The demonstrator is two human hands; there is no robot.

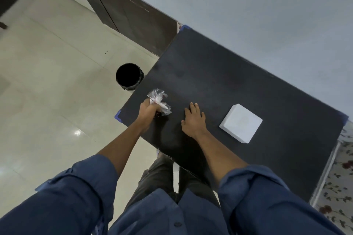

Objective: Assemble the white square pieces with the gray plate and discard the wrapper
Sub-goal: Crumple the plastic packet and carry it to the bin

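Note:
A white square assembled piece (241,122) lies flat on the black table (229,82), towards its right side. No gray plate shows separately. My left hand (148,111) is closed around a crumpled clear plastic wrapper (159,101) near the table's left corner. My right hand (193,119) rests flat on the tabletop with its fingers spread, holding nothing, a short way left of the white piece.
A round black bin (129,76) stands on the pale tiled floor just beyond the table's left edge. Blue tape (118,116) marks the table corners. A dark wooden door panel (129,15) lies behind, and floral fabric (338,177) lies at the right.

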